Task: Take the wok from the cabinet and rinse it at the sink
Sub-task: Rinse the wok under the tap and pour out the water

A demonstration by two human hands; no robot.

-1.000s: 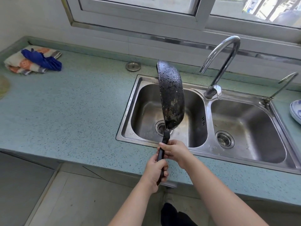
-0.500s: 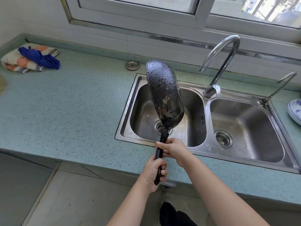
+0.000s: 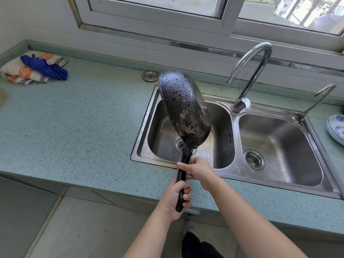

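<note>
The left hand [image 3: 176, 199] grips the low end of the wok's black handle; the right hand [image 3: 200, 170] clasps it just above. The wet wok [image 3: 183, 108] stands on edge over the left basin of the sink [image 3: 232, 172], underside showing. The faucet [image 3: 249, 75] arches just right, clear of it. Cloths [image 3: 35, 68] lie well left on the counter [image 3: 83, 118], a plate [image 3: 336, 128] far right. Since a second ago, the wok leans further left.

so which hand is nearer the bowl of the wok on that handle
Right. The right hand grips the upper part of the handle, just below the wok bowl. The left hand grips the lower end of the handle, farther from the bowl.
</note>
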